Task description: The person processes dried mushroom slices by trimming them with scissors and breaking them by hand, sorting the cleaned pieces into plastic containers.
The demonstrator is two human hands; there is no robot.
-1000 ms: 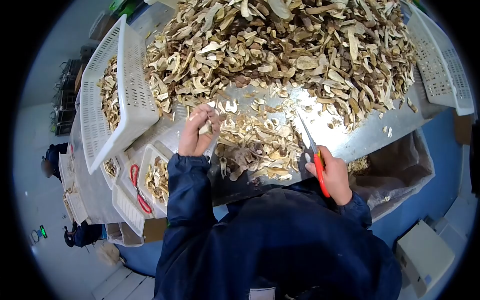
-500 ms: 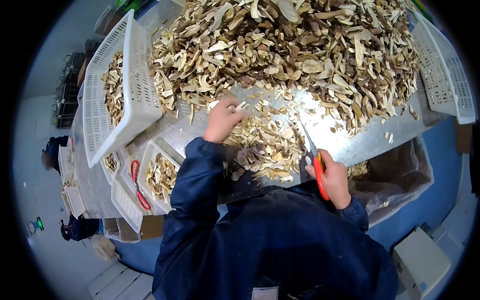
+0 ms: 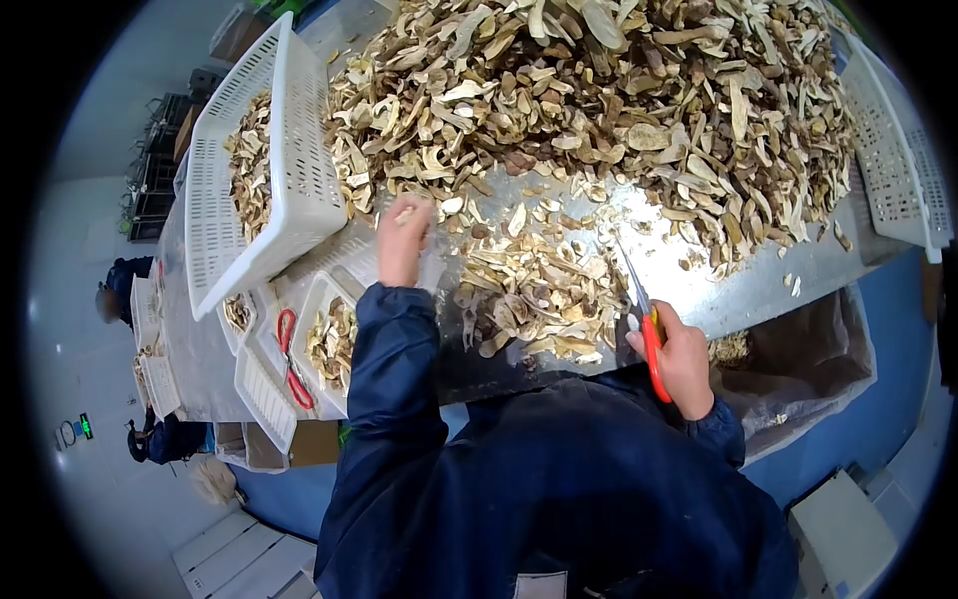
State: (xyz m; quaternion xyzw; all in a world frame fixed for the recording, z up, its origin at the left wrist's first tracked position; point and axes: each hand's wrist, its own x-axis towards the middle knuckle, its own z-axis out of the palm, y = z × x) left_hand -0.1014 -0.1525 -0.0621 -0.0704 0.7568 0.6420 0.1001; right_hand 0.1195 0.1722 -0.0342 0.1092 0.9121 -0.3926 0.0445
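Observation:
My left hand (image 3: 403,240) is slightly blurred, its fingers curled around what look like pale dried mushroom slices at the near left edge of the big heap. In my right hand (image 3: 681,364) are scissors (image 3: 656,354) with red handles, their blades pointing away from me over the table. Between my hands lies a smaller pile of dried mushroom slices (image 3: 544,290) on the metal table. Beyond it rises the large heap of dried mushroom slices (image 3: 599,110).
A white perforated basket (image 3: 309,180) holding slices stands at left, with a small white tray (image 3: 317,299) of slices nearer me. Red-handled scissors (image 3: 289,349) lie beside it. Another basket (image 3: 888,160) is at right; a plastic-lined bin (image 3: 798,369) sits below the edge. People work far left.
My left hand has moved left from the small pile, its fingers curling inward. My right hand stays in place with the scissors. The whole view has shifted slightly.

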